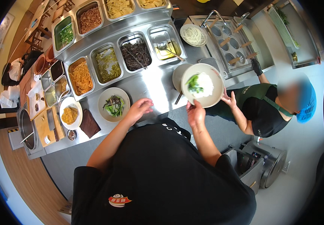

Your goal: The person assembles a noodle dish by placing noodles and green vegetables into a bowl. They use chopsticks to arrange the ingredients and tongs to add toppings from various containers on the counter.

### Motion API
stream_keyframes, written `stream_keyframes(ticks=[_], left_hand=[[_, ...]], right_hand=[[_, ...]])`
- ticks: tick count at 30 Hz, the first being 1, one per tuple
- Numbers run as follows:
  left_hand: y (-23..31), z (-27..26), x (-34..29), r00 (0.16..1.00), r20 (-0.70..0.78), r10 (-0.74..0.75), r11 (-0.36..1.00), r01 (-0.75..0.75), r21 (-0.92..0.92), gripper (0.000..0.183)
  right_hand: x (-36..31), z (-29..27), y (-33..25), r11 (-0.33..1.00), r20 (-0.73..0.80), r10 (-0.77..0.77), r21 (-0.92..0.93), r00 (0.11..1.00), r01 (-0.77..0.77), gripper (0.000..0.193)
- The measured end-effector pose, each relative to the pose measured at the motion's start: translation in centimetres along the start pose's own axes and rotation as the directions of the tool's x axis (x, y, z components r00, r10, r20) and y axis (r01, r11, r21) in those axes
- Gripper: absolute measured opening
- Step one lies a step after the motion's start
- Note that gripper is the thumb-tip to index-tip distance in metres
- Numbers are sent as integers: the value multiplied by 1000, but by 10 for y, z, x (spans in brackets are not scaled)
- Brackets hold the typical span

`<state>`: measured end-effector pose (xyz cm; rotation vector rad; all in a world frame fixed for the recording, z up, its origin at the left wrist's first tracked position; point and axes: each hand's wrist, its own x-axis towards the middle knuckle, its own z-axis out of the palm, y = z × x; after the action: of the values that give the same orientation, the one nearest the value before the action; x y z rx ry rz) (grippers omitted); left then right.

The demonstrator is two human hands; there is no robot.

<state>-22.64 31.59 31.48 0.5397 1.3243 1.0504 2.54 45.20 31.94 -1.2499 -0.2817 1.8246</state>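
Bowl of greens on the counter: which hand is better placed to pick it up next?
Probably the left hand: it looks empty and is close beside the counter bowl. The right hand is farther off, holding the raised bowl, with a co-worker's hand at its edge.

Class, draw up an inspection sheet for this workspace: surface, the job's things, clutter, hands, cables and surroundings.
Surface: shiny steel counter.
Job's things: pale bowl with leafy greens and white food, held up; second bowl of vegetables on the counter.
Clutter: oval plate and dark brown cloth at the left.
Hands: right hand grips the pale bowl's rim, a co-worker's hand also at it; left hand open, nearest the second bowl.
Cables: nothing clearly seen.
Surroundings: steel food pans along the counter's far side; noodle cooker and co-worker at right.
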Motion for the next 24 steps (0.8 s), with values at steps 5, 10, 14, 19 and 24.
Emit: stream_keyframes(ticks=[5,10,14,19,24], left_hand=[[6,22,12,1000,-1,-2,966,2,-259,42],[-2,13,-3,981,-193,8,865,-103,-491,45],[-31,-4,-8,944,-331,-4,785,-202,-586,49],[-29,-4,-19,911,-408,-64,762,-220,-609,42],[-25,-2,-23,890,-450,-64,756,-251,-605,39]], right_hand=[[-20,31,40,898,193,348,-350,917,-267,23],[0,46,56,663,343,608,-715,716,-220,48],[76,73,47,665,232,328,-745,916,-49,59],[197,110,-10,752,178,-10,-648,984,124,47],[229,129,-18,510,221,38,-843,974,172,39]])
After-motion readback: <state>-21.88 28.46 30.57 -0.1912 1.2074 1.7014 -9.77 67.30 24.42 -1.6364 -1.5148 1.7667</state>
